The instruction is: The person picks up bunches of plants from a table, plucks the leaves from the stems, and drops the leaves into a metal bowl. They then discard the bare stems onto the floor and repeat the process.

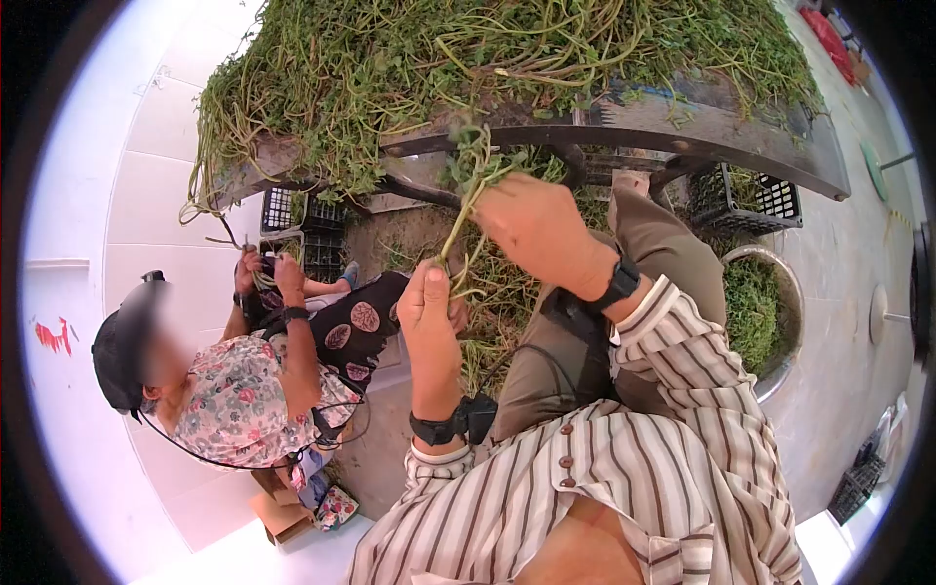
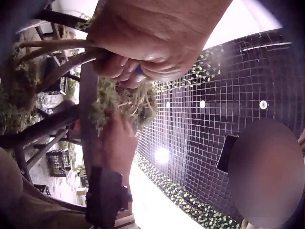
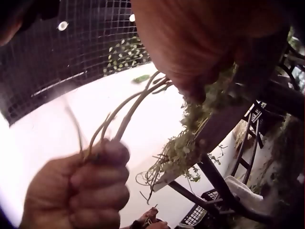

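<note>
A small bunch of green stems (image 1: 456, 232) is stretched between both hands in the head view. My left hand (image 1: 431, 322) grips the lower ends, thumb pressed on top. Higher up, my right hand (image 1: 541, 229) holds the leafy part, its fingers curled round the stems. The right wrist view shows the left hand (image 3: 78, 191) curled round several stems (image 3: 128, 112) that run up to the right hand (image 3: 209, 43). In the left wrist view, the left hand (image 2: 147, 38) is close to the camera, and the right hand (image 2: 116, 143) is at the leaves.
A table (image 1: 721, 146) heaped with greens (image 1: 390, 68) stands in front. Black crates (image 1: 322, 249) are beneath it, with another crate (image 1: 756, 200) at the right. A round container of greens (image 1: 756, 312) sits beside my leg. Another person (image 1: 253, 390) sits at left, handling stems.
</note>
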{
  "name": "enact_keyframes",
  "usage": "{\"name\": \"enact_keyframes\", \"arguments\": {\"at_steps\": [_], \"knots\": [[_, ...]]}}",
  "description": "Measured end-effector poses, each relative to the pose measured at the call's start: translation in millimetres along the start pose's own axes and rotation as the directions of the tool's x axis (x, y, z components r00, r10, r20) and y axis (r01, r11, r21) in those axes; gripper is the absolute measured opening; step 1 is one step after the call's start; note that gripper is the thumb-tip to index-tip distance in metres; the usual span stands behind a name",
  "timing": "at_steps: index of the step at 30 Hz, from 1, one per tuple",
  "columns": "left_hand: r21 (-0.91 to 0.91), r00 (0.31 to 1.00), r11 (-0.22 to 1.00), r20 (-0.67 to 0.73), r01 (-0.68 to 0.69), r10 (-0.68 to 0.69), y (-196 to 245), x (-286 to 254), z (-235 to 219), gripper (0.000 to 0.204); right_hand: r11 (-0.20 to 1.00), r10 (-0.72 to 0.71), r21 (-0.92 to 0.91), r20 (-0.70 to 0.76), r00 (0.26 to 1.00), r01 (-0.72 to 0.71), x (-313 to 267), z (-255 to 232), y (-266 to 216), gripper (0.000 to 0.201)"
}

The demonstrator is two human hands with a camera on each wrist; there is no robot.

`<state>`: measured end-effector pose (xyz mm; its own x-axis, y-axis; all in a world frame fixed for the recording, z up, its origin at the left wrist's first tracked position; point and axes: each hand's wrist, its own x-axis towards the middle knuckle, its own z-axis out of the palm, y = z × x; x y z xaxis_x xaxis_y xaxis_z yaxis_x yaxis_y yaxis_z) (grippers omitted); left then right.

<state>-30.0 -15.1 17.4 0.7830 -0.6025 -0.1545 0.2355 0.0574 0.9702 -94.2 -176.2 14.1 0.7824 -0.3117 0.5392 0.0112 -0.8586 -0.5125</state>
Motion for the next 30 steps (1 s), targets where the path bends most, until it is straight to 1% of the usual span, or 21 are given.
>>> {"name": "enact_keyframes", "arguments": {"at_steps": [1, 2, 3, 5, 6, 7, 9, 11, 13, 14, 15, 17, 19, 20, 22, 23, 25, 26, 27, 29, 30], "knots": [[0.043, 0.999, 0.999, -0.043, -0.007, 0.008, 3, -2, -2, 0.027, 1.0, -0.001, 0.001, 0.0, 1.0, 0.001, 2, 0, 8, 0.011], [0.086, 0.996, 0.996, -0.085, -0.012, 0.019, 6, -4, -5, 0.027, 0.996, 0.038, -0.073, -0.108, 0.993, -0.046, 4, 2, 20, 0.01], [0.087, 0.996, 0.996, -0.084, -0.011, 0.018, 10, -7, -11, 0.027, 0.985, 0.07, -0.141, -0.218, 0.973, -0.103, 6, 2, 29, 0.009], [0.12, 0.992, 0.993, -0.123, -0.023, 0.038, 19, -13, -27, 0.026, 0.979, 0.188, 0.144, -0.371, 0.909, -0.143, 16, -22, 35, 0.012], [0.118, 0.988, 0.993, -0.149, -0.028, 0.046, 19, -16, -34, 0.025, 0.937, 0.28, 0.293, -0.297, 0.913, -0.192, 18, -31, 35, 0.014], [0.114, 0.986, 0.993, -0.158, -0.028, 0.046, 18, -17, -38, 0.025, 0.937, 0.275, 0.294, -0.29, 0.917, -0.188, 18, -34, 34, 0.014], [0.142, 0.991, 0.99, -0.126, -0.024, 0.042, 16, -20, -47, 0.03, 0.873, 0.328, 0.417, -0.115, 0.938, -0.254, 19, -33, 28, 0.016], [0.127, 0.994, 0.991, -0.098, -0.033, 0.046, 14, -21, -50, 0.03, 0.878, 0.29, 0.423, -0.1, 0.952, -0.223, 18, -21, 25, 0.017], [0.124, 0.994, 0.989, -0.06, -0.08, 0.088, 13, -22, -48, 0.031, 0.693, 0.331, 0.676, 0.01, 0.944, -0.25, 19, -17, 14, 0.017], [0.121, 0.994, 0.989, -0.061, -0.08, 0.088, 12, -22, -48, 0.031, 0.521, 0.412, 0.726, 0.247, 0.877, -0.449, 17, -24, 8, 0.018], [0.12, 0.992, 0.989, -0.072, -0.091, 0.1, 10, -21, -48, 0.029, 0.524, 0.41, 0.724, 0.247, 0.878, -0.448, 16, -23, 5, 0.018], [0.119, 0.99, 0.987, -0.079, -0.104, 0.114, 9, -20, -46, 0.027, 0.674, 0.3, 0.638, 0.225, 0.927, -0.373, 14, -19, 3, 0.019], [0.127, 0.988, 0.987, -0.112, -0.096, 0.11, 8, -20, -43, 0.027, 0.683, 0.276, 0.646, 0.204, 0.939, -0.341, 10, -15, 1, 0.021], [0.127, 0.988, 0.987, -0.111, -0.095, 0.11, 7, -21, -42, 0.027, 0.687, 0.239, 0.648, 0.226, 0.944, -0.329, 8, -12, 2, 0.022], [0.229, 0.989, 0.968, -0.089, -0.098, 0.121, 6, -22, -41, 0.033, 0.703, 0.172, 0.649, 0.243, 0.955, -0.292, 5, -5, 2, 0.026], [0.23, 0.989, 0.968, -0.089, -0.097, 0.12, 5, -22, -41, 0.033, 0.703, 0.173, 0.649, 0.243, 0.954, -0.292, 3, -5, -1, 0.026], [0.29, 0.99, 0.953, -0.076, -0.091, 0.117, 2, -24, -38, 0.035, 0.721, 0.147, 0.613, 0.321, 0.936, -0.323, 1, -9, -10, 0.028], [0.291, 0.99, 0.952, -0.075, -0.09, 0.117, 1, -24, -36, 0.035, 0.75, 0.133, 0.612, 0.231, 0.964, -0.25, -3, -2, -11, 0.03], [0.326, 0.988, 0.94, -0.075, -0.1, 0.132, 0, -24, -35, 0.035, 0.75, 0.134, 0.612, 0.231, 0.964, -0.251, -6, 2, -11, 0.03], [0.361, 0.987, 0.926, -0.074, -0.109, 0.145, -3, -26, -31, 0.034, 0.895, 0.041, 0.439, 0.079, 0.996, -0.072, -11, 7, -11, 0.025], [0.353, 0.989, 0.93, -0.065, -0.099, 0.13, -3, -28, -29, 0.033, 0.895, 0.044, 0.439, 0.079, 0.996, -0.074, -13, 9, -9, 0.025]]}}
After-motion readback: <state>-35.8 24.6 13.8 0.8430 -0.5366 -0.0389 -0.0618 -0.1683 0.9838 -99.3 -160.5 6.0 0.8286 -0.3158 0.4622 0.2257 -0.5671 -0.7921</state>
